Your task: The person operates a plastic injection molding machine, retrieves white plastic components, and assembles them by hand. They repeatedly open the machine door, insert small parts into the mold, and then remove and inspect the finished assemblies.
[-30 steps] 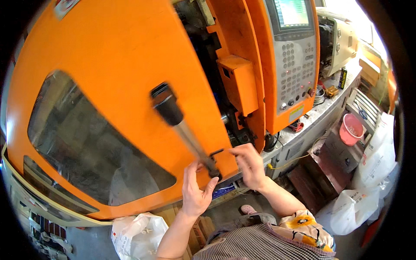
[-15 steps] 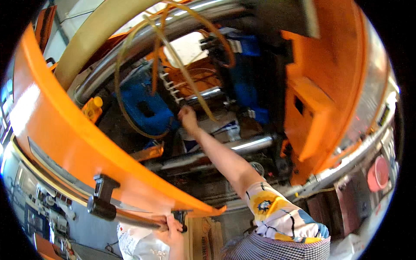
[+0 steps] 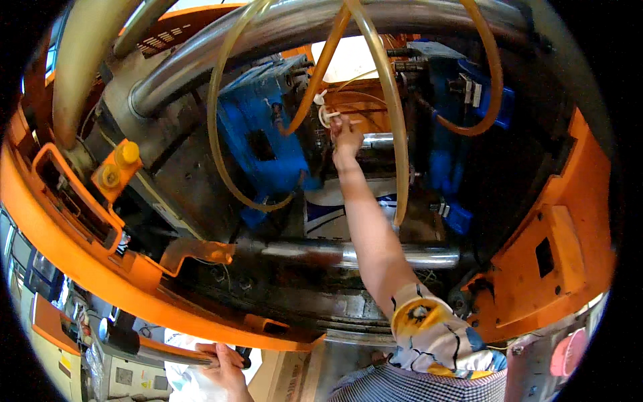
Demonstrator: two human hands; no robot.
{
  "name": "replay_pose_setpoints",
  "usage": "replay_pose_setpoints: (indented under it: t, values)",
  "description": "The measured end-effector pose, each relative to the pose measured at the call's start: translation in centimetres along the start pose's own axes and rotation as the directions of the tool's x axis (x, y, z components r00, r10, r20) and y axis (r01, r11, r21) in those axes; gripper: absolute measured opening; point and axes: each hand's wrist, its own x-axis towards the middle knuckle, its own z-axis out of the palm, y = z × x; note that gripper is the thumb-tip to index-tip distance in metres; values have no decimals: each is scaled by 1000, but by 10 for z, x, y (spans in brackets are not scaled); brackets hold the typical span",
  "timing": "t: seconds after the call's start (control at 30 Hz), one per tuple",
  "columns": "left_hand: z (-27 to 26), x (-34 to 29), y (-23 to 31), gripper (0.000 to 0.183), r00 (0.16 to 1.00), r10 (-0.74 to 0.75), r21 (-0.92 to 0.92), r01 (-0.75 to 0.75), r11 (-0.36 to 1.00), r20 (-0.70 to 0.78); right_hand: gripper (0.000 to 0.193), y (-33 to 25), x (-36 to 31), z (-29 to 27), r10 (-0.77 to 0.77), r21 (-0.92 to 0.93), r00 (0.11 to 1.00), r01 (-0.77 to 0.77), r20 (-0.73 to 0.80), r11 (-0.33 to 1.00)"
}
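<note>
My right hand (image 3: 347, 139) reaches deep between two blue metal mould halves. Its fingers are closed on a white branched plastic moulding (image 3: 326, 115), which stands off the inner side of the left mould half (image 3: 244, 120). Part of the moulding is hidden behind my fingers. Opposite, apart from my hand, is the right mould half (image 3: 442, 127). At the lower left my left hand (image 3: 226, 370) is wrapped round the bar handle (image 3: 171, 354) on the orange machine door (image 3: 134, 295).
Yellowish hoses (image 3: 395, 134) hang in loops around my right arm. A thick steel bar (image 3: 201, 70) crosses above and another steel bar (image 3: 308, 253) lies below my forearm. An orange guard (image 3: 542, 268) stands at the right. A pink basin (image 3: 569, 352) sits at the lower right.
My right hand has drawn the white moulding away from the left mould half, into the gap. The view has shifted closer over the machine. My left hand stays on the door handle.
</note>
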Motion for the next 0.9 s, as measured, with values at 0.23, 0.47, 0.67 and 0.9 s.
replay_pose_setpoints:
  t: [0.23, 0.47, 0.67, 0.9]
  values:
    - [-9, 3, -6, 14, 994, 68, -51, -64, 997, 84, 28, -126, -235, -54, 452, 45, 856, -477, 252, 878]
    - [-28, -33, 5, 55, 793, 595, 424, -586, 691, 127, 30, -211, -389, -81, 743, 306, 378, -921, 552, 241]
    - [-87, -72, 31, 16, 761, 30, 32, -66, 997, 648, 35, -201, -471, -67, 899, 166, 99, -986, 426, 30]
    - [-160, -86, 26, 14, 891, -320, -159, 384, 909, 322, 26, -139, -519, -41, 960, -358, 46, -922, 278, 148]
